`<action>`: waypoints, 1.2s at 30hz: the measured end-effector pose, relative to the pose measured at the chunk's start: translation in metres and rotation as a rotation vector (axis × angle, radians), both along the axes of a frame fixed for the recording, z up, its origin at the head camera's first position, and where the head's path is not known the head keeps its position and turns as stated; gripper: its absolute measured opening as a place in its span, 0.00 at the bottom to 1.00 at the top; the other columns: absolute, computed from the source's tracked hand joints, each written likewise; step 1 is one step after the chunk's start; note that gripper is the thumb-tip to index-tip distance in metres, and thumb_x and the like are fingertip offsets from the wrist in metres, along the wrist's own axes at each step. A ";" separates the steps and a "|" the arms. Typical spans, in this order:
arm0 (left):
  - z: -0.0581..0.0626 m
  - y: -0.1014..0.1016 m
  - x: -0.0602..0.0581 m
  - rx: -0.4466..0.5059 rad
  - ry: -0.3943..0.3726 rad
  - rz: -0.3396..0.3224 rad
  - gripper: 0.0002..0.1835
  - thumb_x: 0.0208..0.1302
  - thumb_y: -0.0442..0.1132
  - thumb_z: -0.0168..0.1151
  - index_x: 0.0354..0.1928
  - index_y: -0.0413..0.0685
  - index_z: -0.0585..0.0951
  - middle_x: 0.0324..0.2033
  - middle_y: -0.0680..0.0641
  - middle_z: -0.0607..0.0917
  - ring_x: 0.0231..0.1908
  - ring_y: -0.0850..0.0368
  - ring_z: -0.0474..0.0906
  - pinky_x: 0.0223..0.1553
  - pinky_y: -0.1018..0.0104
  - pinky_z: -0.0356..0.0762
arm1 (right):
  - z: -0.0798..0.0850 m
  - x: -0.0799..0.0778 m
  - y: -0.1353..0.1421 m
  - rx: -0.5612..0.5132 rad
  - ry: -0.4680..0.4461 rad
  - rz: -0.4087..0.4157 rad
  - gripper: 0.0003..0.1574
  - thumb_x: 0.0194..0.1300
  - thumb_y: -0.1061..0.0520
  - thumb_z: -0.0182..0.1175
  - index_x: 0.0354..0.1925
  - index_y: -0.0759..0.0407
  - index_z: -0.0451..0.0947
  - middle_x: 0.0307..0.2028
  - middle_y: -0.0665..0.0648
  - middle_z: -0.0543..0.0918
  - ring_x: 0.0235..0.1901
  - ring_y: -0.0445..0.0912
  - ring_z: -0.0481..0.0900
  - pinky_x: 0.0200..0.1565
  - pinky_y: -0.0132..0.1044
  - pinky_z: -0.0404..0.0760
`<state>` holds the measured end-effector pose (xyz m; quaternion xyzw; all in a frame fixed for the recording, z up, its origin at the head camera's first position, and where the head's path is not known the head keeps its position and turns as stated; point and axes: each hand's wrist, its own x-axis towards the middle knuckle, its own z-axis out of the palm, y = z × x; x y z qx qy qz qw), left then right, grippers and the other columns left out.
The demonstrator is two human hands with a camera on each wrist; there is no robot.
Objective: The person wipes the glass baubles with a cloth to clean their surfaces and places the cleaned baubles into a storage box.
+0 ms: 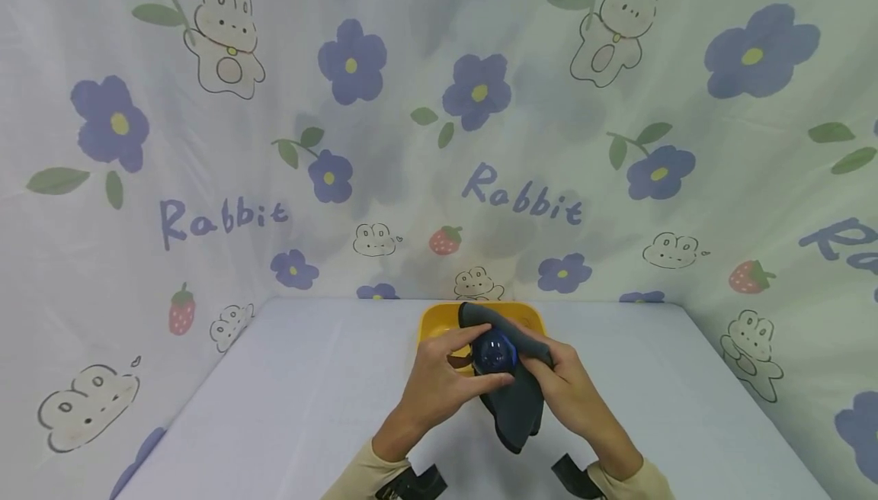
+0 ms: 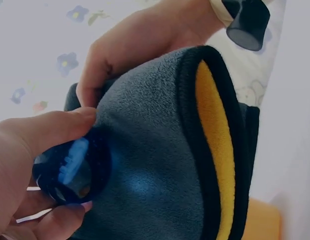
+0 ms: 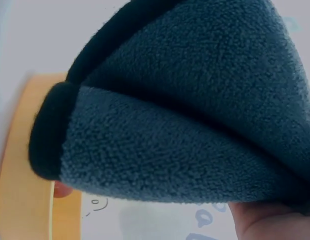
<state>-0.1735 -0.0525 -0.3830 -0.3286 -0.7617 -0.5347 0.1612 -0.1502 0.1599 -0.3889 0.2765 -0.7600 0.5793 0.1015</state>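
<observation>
Between the thumb and fingers of my left hand (image 1: 442, 378) is a round, glossy, see-through dark blue ball-like object (image 1: 494, 352). In the left wrist view, the same blue object (image 2: 72, 167) lies against a plush grey cloth (image 2: 150, 140), and a bluish light spot falls on the fabric beside it. My right hand (image 1: 565, 386) grips the folded cloth from the other side, thumb toward me. The cloth has a black border and a yellow inner face; its lower part hangs down. From the right wrist, the cloth (image 3: 160, 145) hides most of the hands.
Behind the hands a yellow plastic container (image 1: 434, 322) stands on the white-covered table (image 1: 329, 363). Part of its inside is hidden by the cloth and hands. A patterned curtain (image 1: 411, 180) with rabbits and flowers surrounds the table's back and sides.
</observation>
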 end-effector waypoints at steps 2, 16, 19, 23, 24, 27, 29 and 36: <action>0.000 0.000 -0.001 0.023 -0.024 -0.002 0.34 0.51 0.44 0.84 0.61 0.44 0.84 0.55 0.42 0.89 0.50 0.46 0.89 0.42 0.71 0.89 | 0.001 0.001 -0.001 0.010 -0.024 -0.017 0.28 0.82 0.63 0.45 0.75 0.65 0.65 0.72 0.71 0.72 0.64 0.35 0.77 0.58 0.27 0.82; 0.000 -0.001 -0.010 0.193 -0.223 0.039 0.31 0.52 0.41 0.83 0.61 0.51 0.84 0.53 0.46 0.89 0.51 0.52 0.87 0.42 0.66 0.90 | 0.013 0.015 -0.015 0.182 -0.020 -0.204 0.34 0.77 0.65 0.51 0.77 0.60 0.63 0.66 0.62 0.81 0.59 0.52 0.85 0.55 0.41 0.88; 0.001 -0.002 -0.012 0.221 -0.266 0.006 0.34 0.53 0.40 0.82 0.64 0.50 0.82 0.55 0.44 0.88 0.54 0.49 0.87 0.42 0.65 0.90 | 0.015 0.018 -0.018 0.201 -0.024 -0.222 0.35 0.76 0.66 0.50 0.77 0.60 0.62 0.67 0.63 0.79 0.60 0.54 0.84 0.57 0.48 0.87; 0.000 -0.002 -0.011 0.208 -0.291 -0.003 0.35 0.53 0.40 0.82 0.64 0.51 0.81 0.57 0.45 0.86 0.56 0.48 0.85 0.43 0.63 0.90 | 0.018 0.023 -0.020 0.197 -0.050 -0.254 0.33 0.77 0.64 0.51 0.77 0.56 0.64 0.67 0.63 0.79 0.60 0.54 0.84 0.57 0.49 0.87; 0.000 -0.002 -0.011 0.198 -0.292 0.003 0.34 0.52 0.41 0.82 0.64 0.52 0.82 0.57 0.46 0.86 0.56 0.48 0.85 0.45 0.62 0.90 | 0.019 0.024 -0.021 0.197 -0.053 -0.263 0.33 0.77 0.63 0.51 0.77 0.55 0.64 0.67 0.62 0.80 0.60 0.54 0.84 0.56 0.48 0.87; 0.000 -0.001 -0.011 0.159 -0.287 0.033 0.33 0.51 0.43 0.83 0.62 0.55 0.83 0.55 0.49 0.88 0.55 0.51 0.86 0.50 0.58 0.90 | 0.021 0.027 -0.022 0.190 -0.057 -0.280 0.32 0.78 0.61 0.51 0.77 0.53 0.65 0.67 0.61 0.80 0.59 0.52 0.85 0.55 0.46 0.87; 0.000 -0.001 -0.011 0.139 -0.285 0.052 0.32 0.51 0.44 0.83 0.60 0.55 0.84 0.53 0.50 0.89 0.53 0.53 0.86 0.53 0.57 0.89 | 0.021 0.029 -0.023 0.188 -0.042 -0.286 0.31 0.79 0.61 0.51 0.76 0.52 0.66 0.68 0.61 0.79 0.59 0.52 0.85 0.56 0.46 0.87; -0.003 -0.003 -0.012 0.085 -0.304 0.049 0.29 0.51 0.47 0.83 0.56 0.49 0.87 0.47 0.48 0.91 0.46 0.57 0.88 0.51 0.65 0.89 | 0.019 0.030 -0.029 0.192 0.093 -0.266 0.32 0.76 0.68 0.52 0.75 0.57 0.69 0.75 0.61 0.70 0.71 0.60 0.72 0.62 0.54 0.81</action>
